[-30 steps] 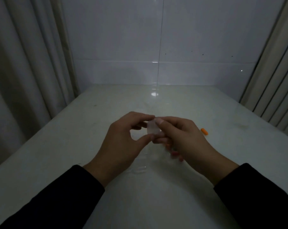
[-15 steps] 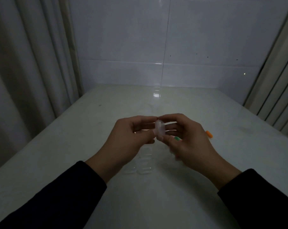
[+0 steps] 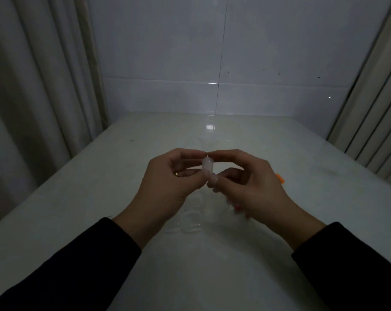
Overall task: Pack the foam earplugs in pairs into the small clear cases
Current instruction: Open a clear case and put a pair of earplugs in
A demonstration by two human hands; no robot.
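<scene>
Working over the pale table (image 3: 302,254) between the curtains, with the tiled wall behind, you have both hands raised just above the surface at mid-table, black sleeves running back toward you. Your left hand (image 3: 167,189) and right hand (image 3: 253,187) meet at the centre, and the small clear case (image 3: 207,168) sits exactly between them, pinched from both sides: left thumb and forefinger on its left edge, right thumb and forefinger on its right edge and top. Neither hand is nearer; the case is shared. Its long axis stands nearly upright, top tipped slightly toward the wall, so the seam faces sideways into your fingertips. Judgement: whether you are opening or snapping shut cannot be told in this dim light, nor whether any earplug is inside. Both wrists are cocked inward, the remaining fingers of each hand curled loosely under. Something reddish shows at the lower fingers of your right hand, too blurred to name. Below the hands, on the table, lie more clear cases (image 3: 190,223), close together, barely visible against the surface. One orange earplug (image 3: 280,178) lies on the table just past your right hand's knuckles, on its far right side, so the right hand is the nearer one to fetch it.
</scene>
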